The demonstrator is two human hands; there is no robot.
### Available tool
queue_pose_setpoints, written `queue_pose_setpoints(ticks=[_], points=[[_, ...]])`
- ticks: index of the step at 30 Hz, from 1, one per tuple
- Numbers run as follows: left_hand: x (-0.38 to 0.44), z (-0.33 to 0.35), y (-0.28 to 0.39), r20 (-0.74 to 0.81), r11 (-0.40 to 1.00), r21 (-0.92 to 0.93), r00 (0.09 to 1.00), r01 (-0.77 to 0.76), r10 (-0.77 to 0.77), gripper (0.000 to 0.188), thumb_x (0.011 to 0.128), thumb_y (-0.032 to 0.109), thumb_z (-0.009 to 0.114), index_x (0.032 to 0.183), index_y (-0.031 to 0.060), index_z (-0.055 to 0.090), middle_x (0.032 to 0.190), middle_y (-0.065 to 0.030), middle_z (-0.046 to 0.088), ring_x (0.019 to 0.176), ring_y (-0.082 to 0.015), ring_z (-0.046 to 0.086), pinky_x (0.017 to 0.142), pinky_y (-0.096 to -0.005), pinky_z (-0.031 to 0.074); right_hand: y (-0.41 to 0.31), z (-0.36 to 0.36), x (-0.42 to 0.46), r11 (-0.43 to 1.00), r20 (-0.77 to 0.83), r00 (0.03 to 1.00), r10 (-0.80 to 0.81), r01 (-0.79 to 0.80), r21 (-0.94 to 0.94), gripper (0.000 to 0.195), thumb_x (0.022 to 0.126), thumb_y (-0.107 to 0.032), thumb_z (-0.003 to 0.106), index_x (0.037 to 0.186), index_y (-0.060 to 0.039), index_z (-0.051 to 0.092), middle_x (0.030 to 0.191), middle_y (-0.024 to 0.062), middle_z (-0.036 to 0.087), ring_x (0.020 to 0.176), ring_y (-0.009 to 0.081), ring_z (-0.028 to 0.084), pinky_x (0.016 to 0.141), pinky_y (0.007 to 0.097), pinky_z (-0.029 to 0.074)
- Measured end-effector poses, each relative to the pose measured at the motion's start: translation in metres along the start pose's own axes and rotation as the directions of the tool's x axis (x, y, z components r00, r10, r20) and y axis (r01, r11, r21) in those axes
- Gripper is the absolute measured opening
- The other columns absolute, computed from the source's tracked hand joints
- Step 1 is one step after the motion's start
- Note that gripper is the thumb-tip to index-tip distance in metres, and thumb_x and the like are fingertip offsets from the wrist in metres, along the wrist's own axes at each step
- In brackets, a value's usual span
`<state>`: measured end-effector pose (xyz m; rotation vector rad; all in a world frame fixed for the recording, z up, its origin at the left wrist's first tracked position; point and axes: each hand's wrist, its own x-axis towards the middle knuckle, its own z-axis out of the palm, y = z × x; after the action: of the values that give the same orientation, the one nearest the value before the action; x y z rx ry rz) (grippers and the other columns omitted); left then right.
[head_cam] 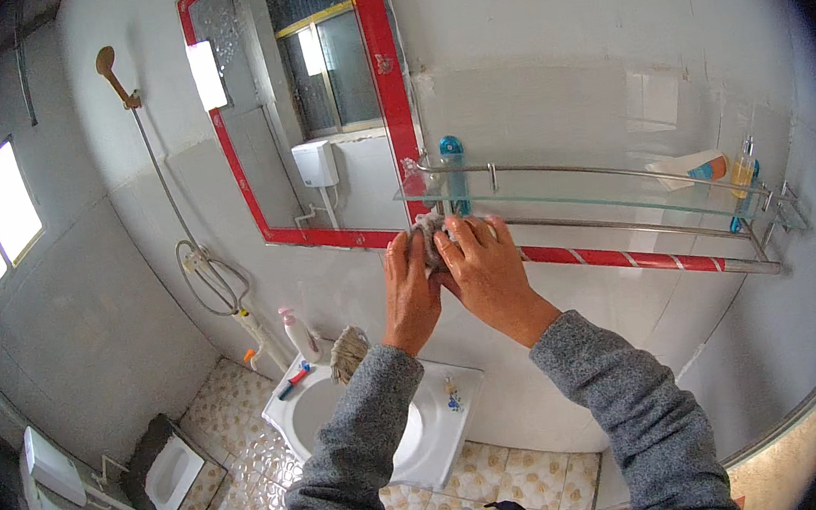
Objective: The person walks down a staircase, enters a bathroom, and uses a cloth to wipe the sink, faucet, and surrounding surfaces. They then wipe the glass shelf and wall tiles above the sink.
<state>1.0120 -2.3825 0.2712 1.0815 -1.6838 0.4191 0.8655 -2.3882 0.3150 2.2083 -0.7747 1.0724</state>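
Observation:
A bunched grey cloth (430, 236) is pressed between my two hands, close to the lower right corner of the red-framed mirror (300, 101). My left hand (410, 285) grips it from the left with the fingers pointing up. Curled over its right side are the fingers of my right hand (489, 268). The hands cover the left end of the towel bar wrapped in red (627, 260), so I cannot tell whether the cloth touches it. Just above runs the glass shelf (582, 193) with its metal rail.
On the shelf stand a blue bottle (451, 146), an orange-capped tube (706, 169) and a pump bottle (742, 168). The white washbasin (462, 400) below holds a pink-topped pump bottle (299, 335), a brush-like bundle (349, 352) and a red-and-blue handled item (294, 381). A squat toilet (174, 474) lies left.

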Motion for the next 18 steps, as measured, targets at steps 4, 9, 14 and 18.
queue_pose_setpoints(ticks=[4,9,14,18], points=[[0.018,-0.003,0.013,0.099,0.963,0.18,0.978,-0.199,0.183,0.05,0.072,0.003,0.059,0.12,0.0003,0.047,0.121,-0.0179,0.042,0.113,-0.0351,0.041,0.101,-0.0452,0.029,0.018,-0.011,-0.008,0.994,0.032,0.999,0.001,0.002,-0.113,0.029,0.076,-0.014,0.06,0.103,-0.0049,0.057,0.105,0.0107,0.054,0.091,0.0242,0.056,0.085,0.0424,0.039],[0.026,0.014,0.036,0.105,0.938,0.191,0.957,-0.288,0.272,0.036,0.076,0.004,0.054,0.112,0.0009,0.051,0.109,-0.0139,0.048,0.106,-0.0325,0.045,0.097,-0.0446,0.03,0.034,-0.029,-0.025,0.986,-0.005,1.0,0.02,-0.02,-0.167,0.022,0.074,-0.015,0.06,0.095,-0.0061,0.057,0.096,0.0094,0.053,0.082,0.0227,0.057,0.078,0.0382,0.041],[0.028,0.041,0.081,0.222,0.925,0.156,0.924,-0.347,0.31,0.037,0.078,0.006,0.055,0.113,0.0007,0.048,0.111,-0.0142,0.047,0.106,-0.0312,0.045,0.096,-0.0451,0.03,0.065,-0.062,-0.059,0.988,0.048,0.996,0.076,-0.069,-0.141,0.02,0.074,-0.011,0.059,0.093,-0.0046,0.057,0.095,0.0083,0.049,0.086,0.0227,0.053,0.082,0.0383,0.039],[0.033,0.059,0.129,0.296,0.896,0.136,0.88,-0.423,0.371,0.042,0.076,0.008,0.059,0.116,0.0008,0.046,0.112,-0.0139,0.046,0.105,-0.03,0.045,0.097,-0.0448,0.03,0.091,-0.097,-0.092,0.97,0.028,0.992,0.12,-0.111,-0.218,0.022,0.074,-0.012,0.059,0.095,-0.0047,0.057,0.1,0.0085,0.05,0.088,0.0223,0.052,0.087,0.0393,0.038]])
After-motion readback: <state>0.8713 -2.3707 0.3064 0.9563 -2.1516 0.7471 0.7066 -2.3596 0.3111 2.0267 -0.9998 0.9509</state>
